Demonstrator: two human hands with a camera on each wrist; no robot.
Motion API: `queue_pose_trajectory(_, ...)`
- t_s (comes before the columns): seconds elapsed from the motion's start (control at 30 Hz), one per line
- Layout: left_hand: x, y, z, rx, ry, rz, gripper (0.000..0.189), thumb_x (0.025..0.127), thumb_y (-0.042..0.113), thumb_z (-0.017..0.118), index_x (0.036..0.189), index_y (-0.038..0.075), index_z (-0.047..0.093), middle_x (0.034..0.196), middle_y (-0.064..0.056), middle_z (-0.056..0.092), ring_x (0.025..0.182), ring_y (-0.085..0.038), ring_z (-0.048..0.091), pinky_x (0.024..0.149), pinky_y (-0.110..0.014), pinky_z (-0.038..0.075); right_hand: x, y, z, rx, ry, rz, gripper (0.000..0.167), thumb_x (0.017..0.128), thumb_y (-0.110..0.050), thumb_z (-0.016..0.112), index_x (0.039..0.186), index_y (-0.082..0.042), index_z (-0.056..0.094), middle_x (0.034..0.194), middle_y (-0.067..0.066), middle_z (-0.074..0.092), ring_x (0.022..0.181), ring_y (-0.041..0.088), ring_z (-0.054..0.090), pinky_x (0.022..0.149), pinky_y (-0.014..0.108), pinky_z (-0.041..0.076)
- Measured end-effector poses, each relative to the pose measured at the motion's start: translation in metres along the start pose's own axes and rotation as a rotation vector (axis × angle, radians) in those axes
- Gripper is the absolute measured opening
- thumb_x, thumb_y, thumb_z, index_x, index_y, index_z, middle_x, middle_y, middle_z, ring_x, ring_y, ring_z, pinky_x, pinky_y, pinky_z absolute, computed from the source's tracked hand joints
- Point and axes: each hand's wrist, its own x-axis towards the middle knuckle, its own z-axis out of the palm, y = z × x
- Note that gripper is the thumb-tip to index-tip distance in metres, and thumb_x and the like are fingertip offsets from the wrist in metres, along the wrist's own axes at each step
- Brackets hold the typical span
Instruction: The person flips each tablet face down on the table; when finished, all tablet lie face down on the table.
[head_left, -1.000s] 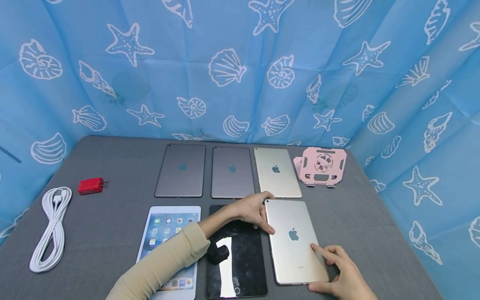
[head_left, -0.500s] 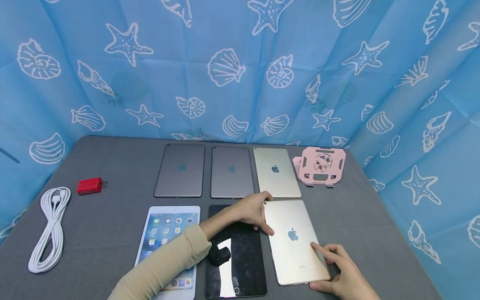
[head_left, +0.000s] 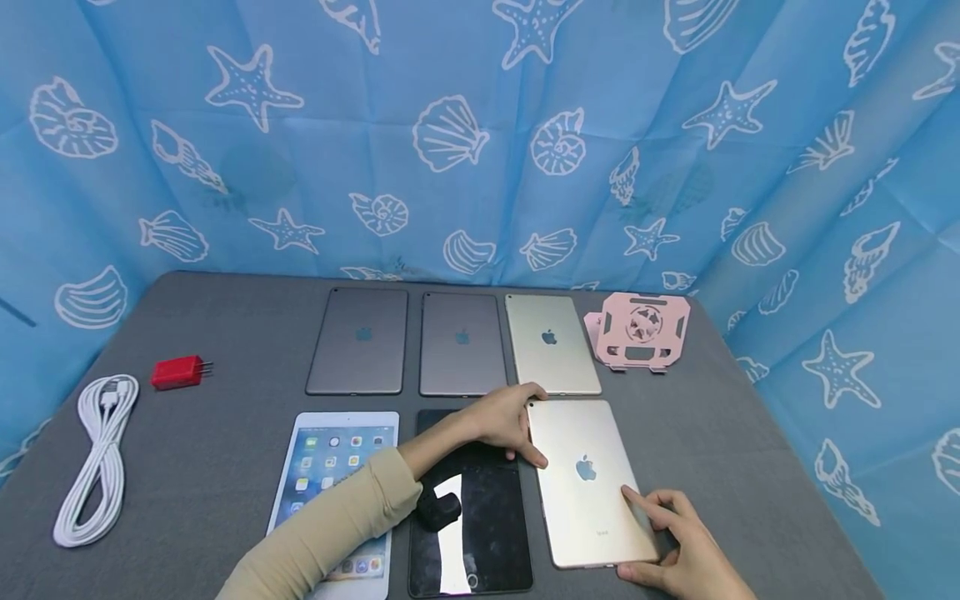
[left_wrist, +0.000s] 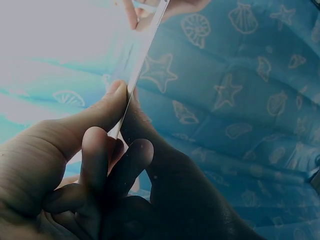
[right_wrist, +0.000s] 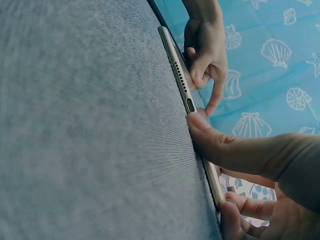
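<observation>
A gold-backed tablet (head_left: 587, 508) lies face down on the grey table, at the right end of the near row. My left hand (head_left: 504, 423) grips its far left corner, thumb at the left edge and fingers at the far edge. At the near right corner my right hand (head_left: 684, 540) pinches it, with the thumb against the near edge and the index fingertip on the back. The right wrist view shows the edge of the tablet (right_wrist: 177, 70), with the right thumb beside its charging port. Under my left forearm lie a black-screened tablet (head_left: 491, 517) and a white tablet (head_left: 341, 442) with its screen lit.
Behind stand two grey tablets (head_left: 360, 350) (head_left: 462, 354) and another gold tablet (head_left: 555, 358), backs up. A pink stand (head_left: 643, 329) is at the back right. On the left are a red charger plug (head_left: 177, 372) and a coiled white cable (head_left: 96, 467). A blue curtain (head_left: 420, 200) surrounds the table.
The head view has drifted very slightly. Both hands keep their hold on the gold tablet, which stays in nearly the same place.
</observation>
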Motion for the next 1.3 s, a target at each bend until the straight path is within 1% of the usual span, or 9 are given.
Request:
queue_pose_trajectory(0.07,-0.001,0.0,0.0,-0.005,0.001,-0.002,0.096,0.073,0.025,0.094,0.151,0.006,0.041,0.053,0.006,0.064,0.041,-0.007,0.058,0.053,-0.019,0.046,0.0,0.0,0.0,0.008,-0.005,0.0,0.091,0.075,-0.018,0.091,0.15,0.005,0.045,0.126,0.023,0.039,0.083,0.002,0.037,0.057,0.025,0.054)
queue_pose_trajectory(0.27,0.0,-0.002,0.0,-0.008,-0.002,0.0,0.096,0.073,0.026,0.094,0.151,0.006,0.041,0.055,0.005,0.066,0.042,-0.008,0.059,0.052,-0.02,0.045,-0.001,-0.001,-0.001,0.01,-0.022,0.035,0.092,0.077,-0.02,0.09,0.153,0.002,0.043,0.128,0.024,0.038,0.082,0.003,0.038,0.057,0.025,0.053)
queue_pose_trajectory(0.53,0.0,-0.002,0.0,-0.013,0.005,0.007,0.096,0.073,0.025,0.094,0.151,0.006,0.042,0.056,0.004,0.067,0.042,-0.007,0.059,0.05,-0.019,0.044,-0.001,-0.003,-0.001,-0.032,-0.019,0.021,0.091,0.078,-0.018,0.089,0.153,0.004,0.042,0.127,0.024,0.039,0.081,0.003,0.038,0.057,0.024,0.051)
queue_pose_trajectory(0.8,-0.001,-0.003,0.001,-0.012,0.006,0.012,0.095,0.074,0.024,0.094,0.152,0.006,0.042,0.054,0.005,0.066,0.041,-0.006,0.058,0.047,-0.019,0.041,-0.002,-0.004,0.001,-0.075,-0.017,-0.016,0.09,0.079,-0.019,0.088,0.153,0.005,0.042,0.126,0.024,0.039,0.077,0.003,0.038,0.056,0.022,0.049)
queue_pose_trajectory(0.87,-0.001,-0.003,0.001,-0.011,0.004,0.012,0.095,0.074,0.024,0.094,0.152,0.005,0.042,0.055,0.005,0.066,0.041,-0.006,0.058,0.047,-0.019,0.042,-0.002,-0.005,0.001,-0.073,-0.01,0.006,0.092,0.078,-0.019,0.089,0.153,0.004,0.042,0.127,0.025,0.04,0.079,0.003,0.038,0.057,0.022,0.049)
queue_pose_trajectory(0.93,-0.001,-0.003,0.001,-0.009,0.0,0.016,0.095,0.075,0.024,0.093,0.152,0.005,0.041,0.056,0.005,0.066,0.041,-0.006,0.059,0.048,-0.019,0.043,-0.002,-0.008,0.002,-0.098,0.02,0.042,0.093,0.077,-0.021,0.09,0.153,0.001,0.043,0.128,0.024,0.042,0.082,0.005,0.04,0.058,0.022,0.049)
queue_pose_trajectory(1.03,-0.003,-0.001,0.001,0.013,-0.013,0.045,0.095,0.077,0.024,0.092,0.153,0.005,0.04,0.056,0.006,0.066,0.043,-0.005,0.059,0.052,-0.018,0.044,-0.004,-0.017,0.003,-0.165,0.096,0.115,0.093,0.075,-0.029,0.091,0.153,-0.005,0.046,0.131,0.022,0.047,0.088,0.009,0.044,0.061,0.021,0.05)
queue_pose_trajectory(1.13,-0.006,0.0,-0.001,0.043,-0.029,0.089,0.094,0.079,0.024,0.09,0.155,0.005,0.038,0.056,0.007,0.064,0.045,-0.003,0.057,0.055,-0.016,0.044,-0.006,-0.026,0.003,-0.214,0.187,0.14,0.087,0.077,-0.036,0.09,0.151,-0.01,0.051,0.13,0.021,0.051,0.09,0.011,0.049,0.061,0.021,0.05)
queue_pose_trajectory(1.3,-0.015,0.001,-0.007,0.104,-0.037,0.148,0.086,0.081,0.024,0.089,0.153,0.008,0.044,0.059,0.008,0.06,0.051,-0.001,0.054,0.06,-0.016,0.042,-0.009,-0.038,0.004,-0.206,0.266,0.122,0.075,0.083,-0.037,0.085,0.148,-0.014,0.055,0.127,0.02,0.055,0.088,0.011,0.054,0.06,0.022,0.051)
